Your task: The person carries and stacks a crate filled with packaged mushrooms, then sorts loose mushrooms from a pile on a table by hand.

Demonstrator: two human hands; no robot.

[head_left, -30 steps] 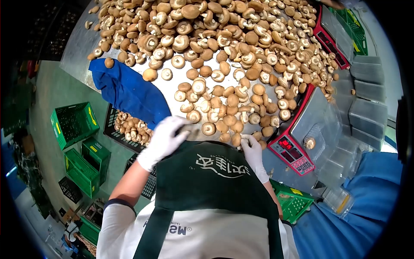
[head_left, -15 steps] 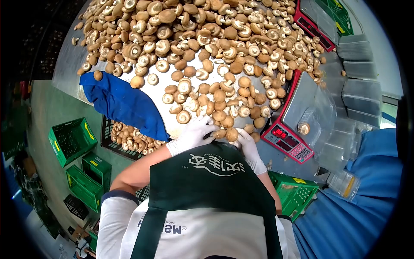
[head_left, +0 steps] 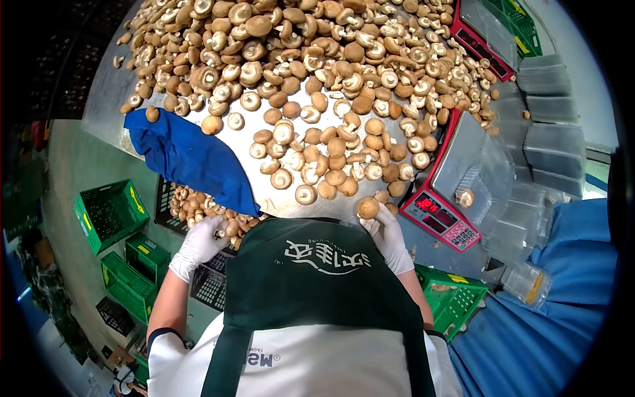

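Note:
My left hand (head_left: 204, 239), in a white glove, is over the black crate (head_left: 161, 215) of shiitake mushrooms, left of my apron. Its fingers curl around a shiitake at the crate's edge, which they partly hide. My gloved right hand (head_left: 388, 239) is at the near table edge, closed on a brown-capped shiitake mushroom (head_left: 368, 208). A loose group of shiitakes (head_left: 336, 147), some caps up and some stems up, lies on the metal table (head_left: 278, 202) ahead of my hands. Behind it rises a large mushroom pile (head_left: 264, 49).
Right of my right hand stands a red scale (head_left: 433, 215) bearing a clear tray (head_left: 471, 182) with one mushroom. Another red scale (head_left: 483, 46) and stacked clear trays (head_left: 552, 142) are farther right. A blue cloth (head_left: 192, 159) drapes the left table edge; green crates (head_left: 111, 215) stand below.
My left hand has moved left from the table edge to the black crate. My right hand stays near the table edge with a mushroom. Mushrooms beside the left hand's former place are now uncovered.

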